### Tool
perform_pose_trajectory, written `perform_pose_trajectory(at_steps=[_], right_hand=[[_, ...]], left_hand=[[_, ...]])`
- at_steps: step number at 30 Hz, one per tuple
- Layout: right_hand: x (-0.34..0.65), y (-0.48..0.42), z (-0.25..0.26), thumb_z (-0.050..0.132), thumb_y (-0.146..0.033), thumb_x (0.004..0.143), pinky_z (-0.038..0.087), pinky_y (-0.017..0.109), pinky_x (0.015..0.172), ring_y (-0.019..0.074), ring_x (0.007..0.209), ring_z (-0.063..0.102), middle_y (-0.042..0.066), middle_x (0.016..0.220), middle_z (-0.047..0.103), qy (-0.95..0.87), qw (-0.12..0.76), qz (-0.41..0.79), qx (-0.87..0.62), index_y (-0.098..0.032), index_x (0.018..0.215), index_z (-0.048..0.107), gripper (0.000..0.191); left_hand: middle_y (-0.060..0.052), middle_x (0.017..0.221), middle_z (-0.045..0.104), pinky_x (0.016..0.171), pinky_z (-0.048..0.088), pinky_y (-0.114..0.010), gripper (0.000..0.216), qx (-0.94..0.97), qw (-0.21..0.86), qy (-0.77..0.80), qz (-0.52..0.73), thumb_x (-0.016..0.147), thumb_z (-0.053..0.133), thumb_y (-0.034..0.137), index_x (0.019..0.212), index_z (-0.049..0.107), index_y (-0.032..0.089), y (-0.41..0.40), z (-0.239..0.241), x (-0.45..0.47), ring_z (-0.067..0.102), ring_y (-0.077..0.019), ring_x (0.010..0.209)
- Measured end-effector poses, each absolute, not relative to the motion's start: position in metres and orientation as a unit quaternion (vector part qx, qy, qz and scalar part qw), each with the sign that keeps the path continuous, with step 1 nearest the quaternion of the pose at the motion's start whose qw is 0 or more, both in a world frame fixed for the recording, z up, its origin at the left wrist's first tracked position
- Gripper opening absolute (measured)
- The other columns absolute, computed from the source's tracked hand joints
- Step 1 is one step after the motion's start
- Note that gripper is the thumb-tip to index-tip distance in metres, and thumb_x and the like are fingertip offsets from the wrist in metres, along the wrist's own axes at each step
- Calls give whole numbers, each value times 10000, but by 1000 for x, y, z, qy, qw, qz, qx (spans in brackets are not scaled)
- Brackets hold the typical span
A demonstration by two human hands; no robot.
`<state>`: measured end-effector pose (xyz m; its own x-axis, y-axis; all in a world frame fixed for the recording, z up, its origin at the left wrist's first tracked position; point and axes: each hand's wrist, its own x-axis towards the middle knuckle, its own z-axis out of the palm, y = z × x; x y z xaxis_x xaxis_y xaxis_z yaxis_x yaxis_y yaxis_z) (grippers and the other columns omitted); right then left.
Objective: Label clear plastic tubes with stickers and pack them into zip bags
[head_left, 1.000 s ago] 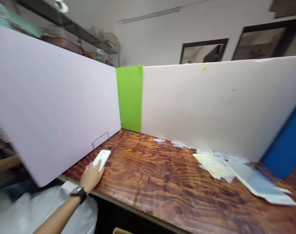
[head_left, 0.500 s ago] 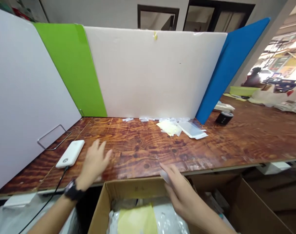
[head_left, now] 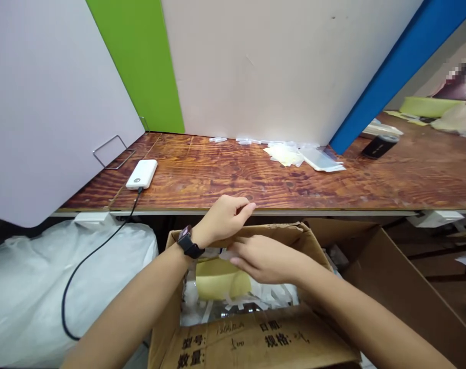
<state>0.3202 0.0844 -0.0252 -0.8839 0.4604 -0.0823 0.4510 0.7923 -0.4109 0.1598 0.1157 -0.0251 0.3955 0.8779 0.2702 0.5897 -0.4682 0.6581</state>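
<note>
An open cardboard box [head_left: 217, 353] stands below the worktop's [head_left: 202, 179] near edge; over its opening, beside a yellow sheet [head_left: 217, 283], the right hand [head_left: 263, 256] is bent, a whitish scrap [head_left: 225, 254] at its fingertips, its grip unclear. The left hand [head_left: 227, 218], loosely curled, overlies the near edge; whether it holds anything cannot be told. Beyond, a power bank [head_left: 142, 174] lies leftward, pale strips [head_left: 249, 141] farther back.

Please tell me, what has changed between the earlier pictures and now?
The left hand let go of the white device and moved right, to the far side of the box. The right hand moved left, into the box's opening. The white device stayed on the table.
</note>
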Motion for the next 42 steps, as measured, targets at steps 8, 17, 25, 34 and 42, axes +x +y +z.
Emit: perform_pose_trajectory(at_steps=[8, 17, 25, 34, 42], right_hand=[[343, 76, -5, 596, -207, 860, 509, 319, 729, 193, 796, 603, 44, 876, 623, -825, 379, 283, -308, -201, 973, 600, 114], [357, 62, -13, 601, -124, 819, 529, 320, 712, 171, 791, 615, 67, 1030, 550, -721, 610, 95, -314, -218, 1105, 509, 314], [299, 6, -71, 613, -202, 784, 311, 262, 404, 164, 561, 590, 17, 833, 669, -978, -90, 169, -83, -205, 887, 653, 110], [268, 8, -90, 631, -431, 812, 522, 360, 530, 294, 738, 688, 138, 981, 713, -941, -282, 110, -154, -154, 970, 741, 337], [272, 12, -104, 646, -257, 737, 497, 304, 523, 223, 639, 671, 24, 778, 737, -931, -306, 157, -123, -252, 934, 741, 219]], left_hand=[[34, 621, 519, 588, 364, -234, 382, 805, 370, 331, 324, 963, 333, 332, 671, 507, 158, 82, -12, 156, 471, -99, 579], [38, 668, 497, 582, 314, -254, 190, 758, 274, 459, 374, 935, 422, 284, 778, 465, 186, 89, -17, 180, 461, -129, 618], [56, 537, 405, 501, 219, -267, 329, 687, 345, 526, 365, 750, 622, 323, 562, 381, 202, 112, -38, 193, 358, -105, 502], [-18, 561, 515, 539, 382, -269, 521, 653, 549, 362, 376, 846, 354, 590, 575, 506, 171, 104, -23, 194, 485, -128, 520], [-110, 719, 639, 627, 424, -310, 620, 649, 662, 190, 324, 882, 248, 557, 851, 663, 97, 94, -20, 183, 565, -172, 606]])
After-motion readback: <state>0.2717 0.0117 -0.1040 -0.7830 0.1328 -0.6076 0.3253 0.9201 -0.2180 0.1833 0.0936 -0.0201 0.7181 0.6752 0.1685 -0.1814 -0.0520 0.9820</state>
